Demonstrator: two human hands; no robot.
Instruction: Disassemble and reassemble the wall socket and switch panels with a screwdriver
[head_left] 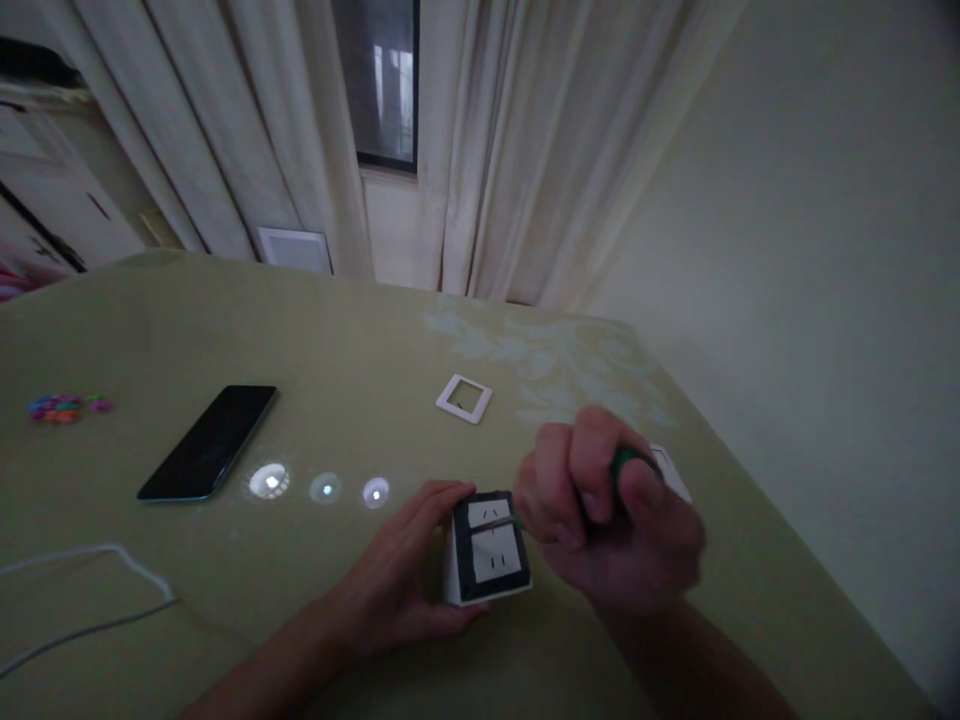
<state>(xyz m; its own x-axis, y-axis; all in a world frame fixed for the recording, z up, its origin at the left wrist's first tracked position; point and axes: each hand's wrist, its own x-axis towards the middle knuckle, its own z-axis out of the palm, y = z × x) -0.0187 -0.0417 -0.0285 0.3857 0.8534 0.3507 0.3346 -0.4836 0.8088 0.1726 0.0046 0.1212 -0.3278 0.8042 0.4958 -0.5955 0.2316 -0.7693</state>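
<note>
My left hand (409,570) grips a wall socket (495,555) from its left side, thumb at the near edge and fingers at the far edge. The socket has a white face with slots, a black surround and a white box below. My right hand (611,510) is closed around the dark green handle of a screwdriver (493,524), whose thin metal shaft crosses the upper part of the socket face. Whether the tip touches a screw I cannot tell. Beyond the socket, a white square frame (450,408) lies flat on the table.
On the green table (360,380) lie a black tablet (210,445), small colourful pieces (64,407) and a white cable (82,552) at the left. A white plate (673,473) is partly hidden behind my right hand. Curtains (525,150) and a wall (825,300) border the table.
</note>
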